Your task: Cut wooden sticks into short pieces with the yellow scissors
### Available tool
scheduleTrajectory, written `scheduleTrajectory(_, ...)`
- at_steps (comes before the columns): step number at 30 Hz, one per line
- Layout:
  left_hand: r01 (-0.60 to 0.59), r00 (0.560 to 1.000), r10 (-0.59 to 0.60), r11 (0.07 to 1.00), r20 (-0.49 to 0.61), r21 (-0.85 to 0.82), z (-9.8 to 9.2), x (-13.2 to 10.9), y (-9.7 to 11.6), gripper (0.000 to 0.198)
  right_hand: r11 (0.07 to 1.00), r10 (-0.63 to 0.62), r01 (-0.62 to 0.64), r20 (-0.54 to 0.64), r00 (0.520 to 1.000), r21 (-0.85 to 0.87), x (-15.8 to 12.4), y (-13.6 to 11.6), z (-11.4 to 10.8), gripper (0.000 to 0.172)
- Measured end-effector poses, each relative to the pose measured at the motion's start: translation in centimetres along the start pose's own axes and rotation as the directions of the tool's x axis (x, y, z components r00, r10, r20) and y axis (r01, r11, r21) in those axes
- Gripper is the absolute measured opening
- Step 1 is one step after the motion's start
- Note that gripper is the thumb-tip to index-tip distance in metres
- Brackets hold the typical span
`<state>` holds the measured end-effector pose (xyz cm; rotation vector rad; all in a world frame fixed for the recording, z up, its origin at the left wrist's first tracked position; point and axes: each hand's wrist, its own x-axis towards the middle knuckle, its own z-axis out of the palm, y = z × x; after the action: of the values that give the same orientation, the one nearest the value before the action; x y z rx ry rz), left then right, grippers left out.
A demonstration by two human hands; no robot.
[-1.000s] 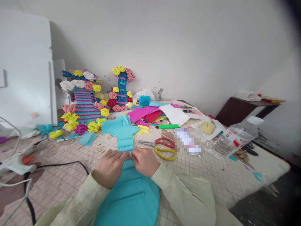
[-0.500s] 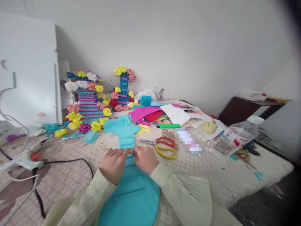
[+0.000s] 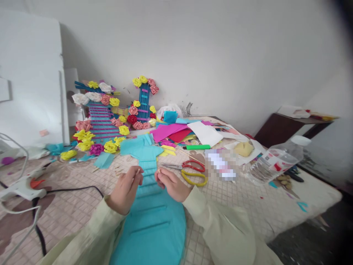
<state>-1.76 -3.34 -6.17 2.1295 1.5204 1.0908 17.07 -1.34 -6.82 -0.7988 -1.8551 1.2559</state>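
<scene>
A guitar-shaped piece covered in turquoise paper (image 3: pixel 154 235) lies on the table in front of me, with raised ridges across its body and neck. My left hand (image 3: pixel 127 189) hovers at the left side of its neck, fingers curled and thumb pressed to the index finger. Across the neck, my right hand (image 3: pixel 173 184) is pinched in the same way. A tiny pale bit shows at the fingertips of each hand, too small to name. Right of the neck lie scissors (image 3: pixel 194 178) with one red and one yellow handle.
Paper-flower decorated pieces (image 3: pixel 103 121) lean at the back left. Coloured paper sheets (image 3: pixel 168 131), a green marker (image 3: pixel 197 147) and a plastic bottle (image 3: pixel 275 163) lie farther back and right. A white glue gun (image 3: pixel 24 187) with cords sits on the left.
My hands were together over the neck with fingertips meeting. They have now parted to either side, uncovering the ridged neck between them.
</scene>
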Motion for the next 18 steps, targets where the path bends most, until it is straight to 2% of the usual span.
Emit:
scheduleTrajectory(4,0.105,0.994,-0.105,0.966,0.013,-0.235,0.5,-0.3,0.9,0.024,0.986,0.019,-0.033,0.086,0.996,0.163,-0.2,-0.5,0.7,0.044)
scheduleTrajectory(7,0.176,0.984,-0.160,0.904,0.074,-0.389,0.8,-0.5,1.3,0.024,0.961,0.025,-0.065,0.150,0.988,0.268,-0.3,-0.6,1.1,0.049)
scheduleTrajectory(12,0.261,0.965,-0.185,0.773,0.187,-0.578,1.1,-0.4,1.1,0.034,0.954,0.038,-0.093,0.195,0.980,0.284,-0.3,-0.5,1.5,0.051)
scheduleTrajectory(18,0.330,0.942,-0.200,0.686,0.269,-0.648,1.0,-0.3,1.2,0.039,0.959,0.083,-0.139,0.226,0.971,0.246,-0.4,-0.6,1.5,0.055)
